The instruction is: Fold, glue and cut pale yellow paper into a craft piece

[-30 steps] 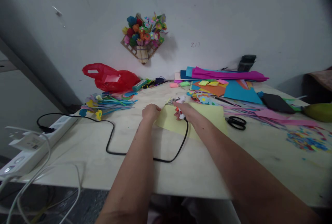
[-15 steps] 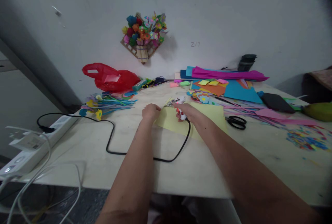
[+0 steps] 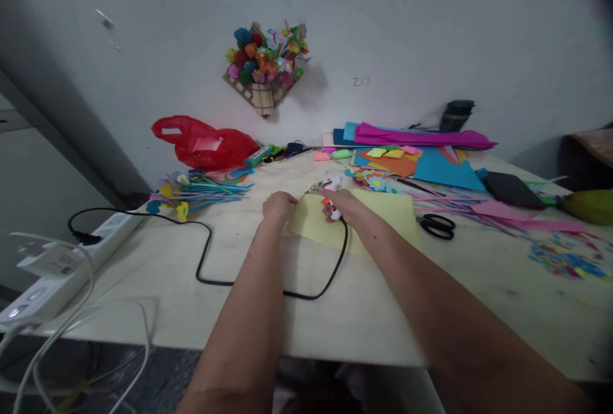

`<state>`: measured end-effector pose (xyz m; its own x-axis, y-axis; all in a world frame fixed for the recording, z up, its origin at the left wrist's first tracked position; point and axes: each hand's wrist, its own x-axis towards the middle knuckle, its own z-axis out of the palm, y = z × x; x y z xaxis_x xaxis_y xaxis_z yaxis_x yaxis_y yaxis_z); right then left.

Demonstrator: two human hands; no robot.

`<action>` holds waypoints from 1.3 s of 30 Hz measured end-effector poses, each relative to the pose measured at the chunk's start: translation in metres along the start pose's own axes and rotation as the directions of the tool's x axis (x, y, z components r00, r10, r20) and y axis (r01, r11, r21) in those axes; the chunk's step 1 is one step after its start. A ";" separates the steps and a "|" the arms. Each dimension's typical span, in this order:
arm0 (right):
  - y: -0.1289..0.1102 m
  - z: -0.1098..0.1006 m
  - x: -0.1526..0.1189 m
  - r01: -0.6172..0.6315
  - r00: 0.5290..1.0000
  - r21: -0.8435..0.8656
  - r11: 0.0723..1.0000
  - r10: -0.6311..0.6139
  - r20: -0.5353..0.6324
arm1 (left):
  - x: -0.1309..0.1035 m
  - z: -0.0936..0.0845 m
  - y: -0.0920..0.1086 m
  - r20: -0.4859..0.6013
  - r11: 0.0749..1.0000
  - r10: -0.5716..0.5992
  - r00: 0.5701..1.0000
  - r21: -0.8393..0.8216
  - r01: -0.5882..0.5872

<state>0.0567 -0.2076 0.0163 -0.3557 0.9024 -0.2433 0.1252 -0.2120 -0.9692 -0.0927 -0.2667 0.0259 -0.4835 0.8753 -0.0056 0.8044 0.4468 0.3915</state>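
My right hand [image 3: 341, 203] is wrapped round a white glue gun [image 3: 334, 211] with an orange-red part, and a black cord runs down from its base. The gun's front end points left, over a yellow sheet [image 3: 393, 209] lying on the table. My left hand [image 3: 280, 206] is at the sheet's left edge with its fingers pressed together at the paper's upper left corner. Between the two hands is a small pale, patterned piece [image 3: 313, 188], too small to make out clearly.
Black-handled scissors [image 3: 437, 226] lie right of the sheet. Flowers on stems [image 3: 201, 191] and a red bag [image 3: 205, 144] are at the left, a power strip [image 3: 103, 241] at the far left. Coloured sheets [image 3: 447, 168], a dark phone-like object [image 3: 512, 189] and paper scraps [image 3: 569, 257] are at the right.
My right hand and the glue gun have shifted slightly left, and the cord below the gun has moved left with them. My left hand has stayed in place.
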 end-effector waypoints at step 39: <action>0.001 0.000 -0.005 -0.029 0.994 -0.018 0.999 0.031 0.109 | 0.007 0.008 -0.008 -0.166 0.996 0.094 0.982 0.017 -0.093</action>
<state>0.0583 -0.2120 0.0160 -0.4501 0.8492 -0.2760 0.1525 -0.2314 -0.9608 -0.1003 -0.2624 0.0158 -0.4559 0.8709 0.1838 0.8515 0.3667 0.3747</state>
